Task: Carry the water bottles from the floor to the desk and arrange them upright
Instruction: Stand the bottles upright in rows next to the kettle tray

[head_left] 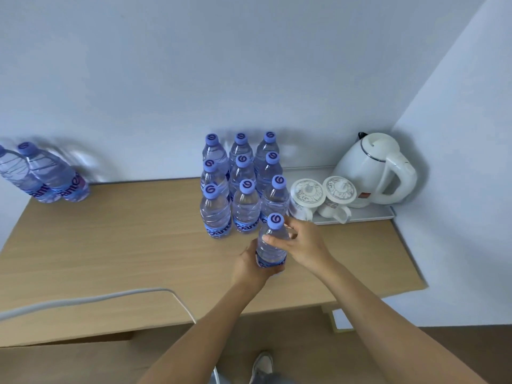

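- On wooden desk, front-centre: water bottle w/ blue cap, upright, held by both hands, just in front of the bottle block.
- Left hand wraps bottle's lower part at the label, fingers curled round it.
- Right hand grips upper body below the cap, thumb across the front, fingers curled behind.
- Bottle block: nine upright bottles, 3 x 3, near back wall, packed touching.
- Two more bottles at desk's far left edge, side by side; look tilted by lens.
- White tray right of block, holds white electric kettle + two lidded cups.
- White cable runs across desk's front edge.
- Shoe on floor below.
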